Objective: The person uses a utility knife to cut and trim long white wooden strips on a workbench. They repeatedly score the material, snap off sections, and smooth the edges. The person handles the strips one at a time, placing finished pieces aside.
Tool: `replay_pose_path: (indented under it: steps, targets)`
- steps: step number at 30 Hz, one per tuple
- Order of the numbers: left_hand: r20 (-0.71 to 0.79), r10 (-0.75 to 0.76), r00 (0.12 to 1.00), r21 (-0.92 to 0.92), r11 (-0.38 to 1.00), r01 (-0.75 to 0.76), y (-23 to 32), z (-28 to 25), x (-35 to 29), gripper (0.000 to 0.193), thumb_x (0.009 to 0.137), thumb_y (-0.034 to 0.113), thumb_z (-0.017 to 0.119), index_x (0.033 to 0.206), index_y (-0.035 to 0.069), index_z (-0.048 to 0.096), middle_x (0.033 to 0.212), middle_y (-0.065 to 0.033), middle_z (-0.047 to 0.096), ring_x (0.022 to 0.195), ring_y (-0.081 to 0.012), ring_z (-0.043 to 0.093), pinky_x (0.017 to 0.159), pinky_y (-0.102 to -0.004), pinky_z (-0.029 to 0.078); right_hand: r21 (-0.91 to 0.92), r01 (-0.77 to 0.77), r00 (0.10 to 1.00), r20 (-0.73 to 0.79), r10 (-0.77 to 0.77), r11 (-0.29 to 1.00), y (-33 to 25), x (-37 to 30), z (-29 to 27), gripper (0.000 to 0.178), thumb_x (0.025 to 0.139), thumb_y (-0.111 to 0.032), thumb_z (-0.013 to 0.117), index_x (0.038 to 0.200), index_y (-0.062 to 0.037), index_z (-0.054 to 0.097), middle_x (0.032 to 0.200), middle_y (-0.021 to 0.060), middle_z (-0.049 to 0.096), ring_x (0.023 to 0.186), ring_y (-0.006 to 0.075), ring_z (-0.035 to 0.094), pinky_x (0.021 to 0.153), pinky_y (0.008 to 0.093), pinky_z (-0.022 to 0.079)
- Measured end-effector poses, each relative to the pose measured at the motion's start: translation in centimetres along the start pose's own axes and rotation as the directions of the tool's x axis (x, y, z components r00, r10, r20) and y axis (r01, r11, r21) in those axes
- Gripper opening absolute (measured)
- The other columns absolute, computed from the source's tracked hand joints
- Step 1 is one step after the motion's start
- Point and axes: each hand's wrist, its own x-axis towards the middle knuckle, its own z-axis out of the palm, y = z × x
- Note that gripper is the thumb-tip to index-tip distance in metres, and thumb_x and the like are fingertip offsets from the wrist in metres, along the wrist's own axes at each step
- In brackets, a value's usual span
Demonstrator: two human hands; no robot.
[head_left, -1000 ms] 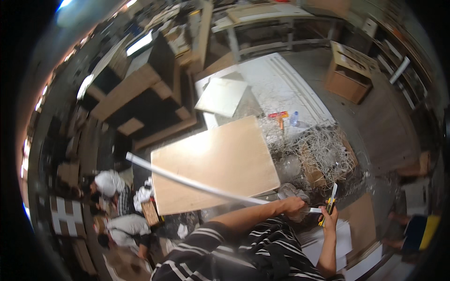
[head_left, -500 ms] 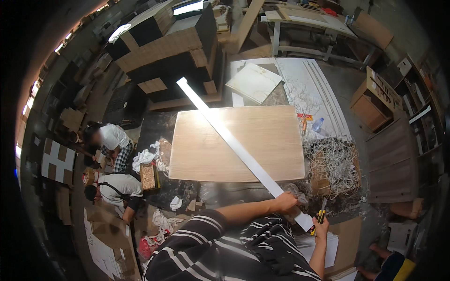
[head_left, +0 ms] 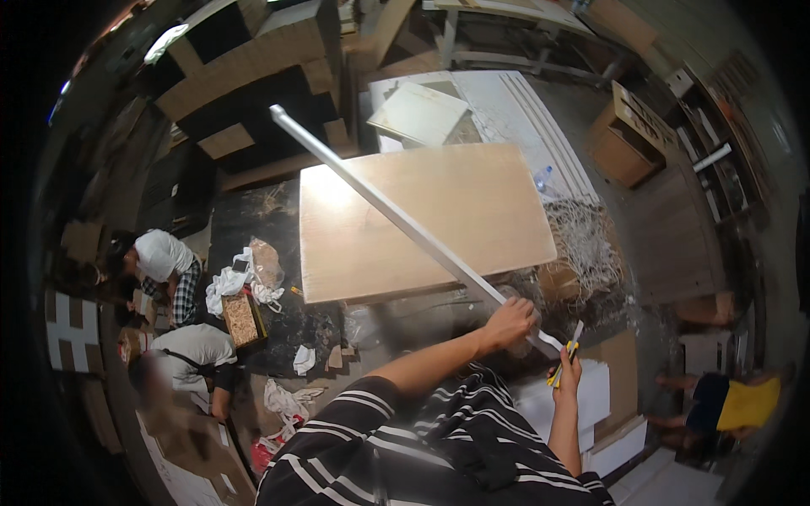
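My left hand [head_left: 510,324] is closed around a long white strip [head_left: 384,207] near its near end. The strip runs diagonally above a light wood-grain board [head_left: 447,190], its far end past the board's far left corner. Seen partly edge-on, it looks tilted. In my right hand [head_left: 567,375] is a yellow and black utility knife [head_left: 561,368], blade out and pointing up, close beside the strip's near end. Whether the blade touches the strip I cannot tell.
Tangled shavings [head_left: 586,253] heap right of the board. A tall wrapped stack [head_left: 253,93] stands far left. Two people in white shirts [head_left: 164,253] crouch at left; another in a yellow shirt [head_left: 747,403] is at right. White sheets [head_left: 582,392] lie near my right forearm.
My view has shifted, so the scene sits further left and higher. The white strip has turned to show more of its edge. Both hands keep their holds. The yellow-shirted person shows more.
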Motion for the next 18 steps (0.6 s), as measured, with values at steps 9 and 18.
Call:
replay_pose_path:
  steps: [9,18]
  targets:
    - [-0.077,0.124,0.989,0.08,0.99,-0.118,-0.7,-0.7,-1.0,0.025,0.077,0.023,0.067,0.097,0.011,0.059,0.095,-0.0077,0.055,0.096,-0.0247,0.056,0.079,-0.0372,0.042,0.459,-0.184,0.982,0.041,0.187,0.869,2.3,-0.5,2.5,0.023,0.095,-0.029,0.076,0.106,-0.0135,0.063,0.079,0.0021,0.056,0.061,0.0138,0.054,0.053,0.0295,0.047]
    - [-0.047,-0.19,0.981,0.064,0.979,0.193,-8.2,-5.4,-1.4,0.066,0.081,0.035,0.081,0.136,0.009,0.057,0.138,-0.0166,0.056,0.132,-0.0348,0.051,0.114,-0.0519,0.037,0.593,-0.179,0.982,0.054,0.182,0.785,1.4,7.7,0.4,0.016,0.091,-0.018,0.079,0.095,-0.014,0.064,0.068,-0.0015,0.055,0.058,0.012,0.056,0.053,0.0294,0.047]
